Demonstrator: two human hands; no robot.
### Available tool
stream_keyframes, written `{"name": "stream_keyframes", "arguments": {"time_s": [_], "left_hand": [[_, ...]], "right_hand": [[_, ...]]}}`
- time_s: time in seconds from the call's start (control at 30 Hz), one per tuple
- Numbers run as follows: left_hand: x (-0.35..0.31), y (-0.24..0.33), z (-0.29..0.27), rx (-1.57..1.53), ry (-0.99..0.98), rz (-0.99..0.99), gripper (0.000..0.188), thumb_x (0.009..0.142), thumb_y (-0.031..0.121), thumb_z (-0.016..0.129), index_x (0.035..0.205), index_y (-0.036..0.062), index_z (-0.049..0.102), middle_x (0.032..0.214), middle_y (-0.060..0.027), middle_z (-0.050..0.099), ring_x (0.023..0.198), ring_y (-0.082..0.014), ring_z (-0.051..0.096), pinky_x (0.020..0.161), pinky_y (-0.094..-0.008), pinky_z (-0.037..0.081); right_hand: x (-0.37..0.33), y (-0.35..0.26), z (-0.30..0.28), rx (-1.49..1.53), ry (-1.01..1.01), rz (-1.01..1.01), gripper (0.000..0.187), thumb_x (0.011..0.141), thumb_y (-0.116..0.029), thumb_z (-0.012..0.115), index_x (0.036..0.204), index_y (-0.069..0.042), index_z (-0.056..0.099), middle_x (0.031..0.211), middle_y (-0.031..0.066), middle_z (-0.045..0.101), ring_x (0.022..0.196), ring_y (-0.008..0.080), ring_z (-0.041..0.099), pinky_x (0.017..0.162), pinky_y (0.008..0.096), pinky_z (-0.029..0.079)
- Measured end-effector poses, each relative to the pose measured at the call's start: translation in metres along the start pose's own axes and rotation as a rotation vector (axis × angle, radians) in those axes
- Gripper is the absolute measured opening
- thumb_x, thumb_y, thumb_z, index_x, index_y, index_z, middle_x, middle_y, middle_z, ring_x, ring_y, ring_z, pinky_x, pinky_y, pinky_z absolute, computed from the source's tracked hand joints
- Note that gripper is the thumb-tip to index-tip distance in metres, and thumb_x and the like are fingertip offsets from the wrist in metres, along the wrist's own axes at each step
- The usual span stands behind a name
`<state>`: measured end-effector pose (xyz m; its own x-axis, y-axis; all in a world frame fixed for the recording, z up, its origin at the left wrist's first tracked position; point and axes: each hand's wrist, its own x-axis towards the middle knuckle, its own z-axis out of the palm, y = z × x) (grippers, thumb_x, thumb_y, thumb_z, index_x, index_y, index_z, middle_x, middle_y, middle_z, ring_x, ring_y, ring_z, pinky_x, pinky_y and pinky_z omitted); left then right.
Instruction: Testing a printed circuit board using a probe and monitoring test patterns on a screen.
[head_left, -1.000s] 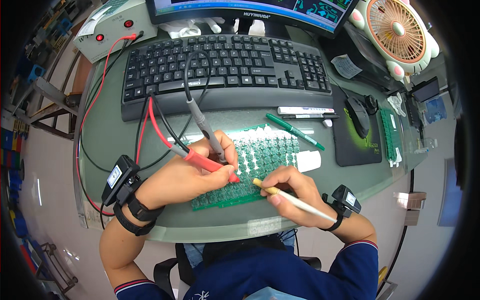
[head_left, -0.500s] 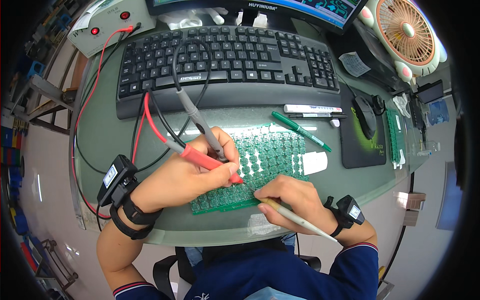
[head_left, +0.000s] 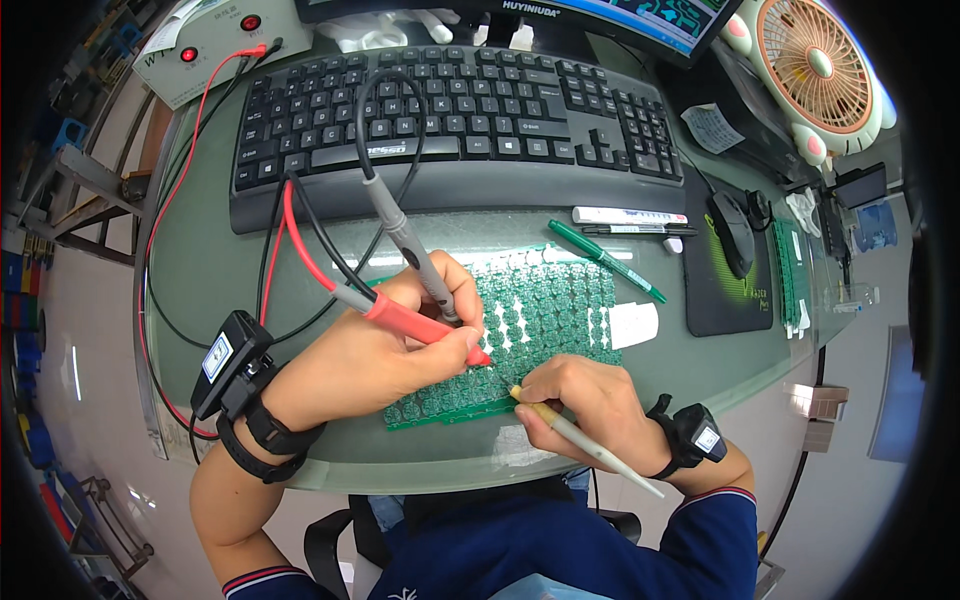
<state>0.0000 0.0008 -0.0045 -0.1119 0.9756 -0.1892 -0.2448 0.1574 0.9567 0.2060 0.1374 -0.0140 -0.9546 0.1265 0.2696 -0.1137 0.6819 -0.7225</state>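
1. The left hand is closed around two test probes, a red probe and a grey probe, with the thumb pressed along the red one.
2. The red probe slants down to the right, its tip at the circuit board panel; whether it touches is too small to tell. The grey probe stands steeper, its lower end behind the fingers.
3. The right hand is clamped in a pen grip on a slim tool with a tan front and pale handle. Its thin point is over the panel, near the red tip; contact cannot be made out.
4. The green panel, a grid of many small units, lies flat on the glass-topped table, beneath both hands and in front of the black keyboard.
5. A white piece is at the panel's right edge. A green pen lies slanted by the upper right corner, near a white marker and a black pen.
6. Farther right, a mouse sits on a black mouse pad.
7. Black straps with small devices circle both wrists.
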Motion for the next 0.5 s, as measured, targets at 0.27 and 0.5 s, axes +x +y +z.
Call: {"name": "stream_keyframes", "arguments": {"time_s": [0.27, 0.5], "left_hand": [[-0.0007, -0.0010, -0.0007, 0.008, -0.001, -0.004, 0.017, 0.093, 0.007, 0.059, 0.102, 0.0044, 0.044, 0.102, -0.0077, 0.055, 0.092, -0.0114, 0.059, 0.078, -0.0270, 0.054], [0.0000, -0.0027, -0.0012, 0.011, -0.009, 0.017, 0.017, 0.093, 0.007, 0.059, 0.102, 0.0045, 0.044, 0.101, -0.0075, 0.055, 0.091, -0.0115, 0.059, 0.078, -0.0269, 0.054]], "right_hand": [[0.0012, -0.0003, 0.0023, -0.037, 0.011, -0.015, 0.022, 0.077, -0.004, 0.073, 0.089, -0.005, 0.054, 0.074, 0.0086, 0.058, 0.064, 0.0254, 0.062, 0.055, 0.0340, 0.049], [0.0011, -0.0017, -0.0023, -0.036, -0.059, -0.003, 0.024, 0.077, 0.001, 0.073, 0.092, -0.001, 0.055, 0.084, 0.0118, 0.067, 0.068, 0.0247, 0.066, 0.058, 0.0318, 0.053]]}}
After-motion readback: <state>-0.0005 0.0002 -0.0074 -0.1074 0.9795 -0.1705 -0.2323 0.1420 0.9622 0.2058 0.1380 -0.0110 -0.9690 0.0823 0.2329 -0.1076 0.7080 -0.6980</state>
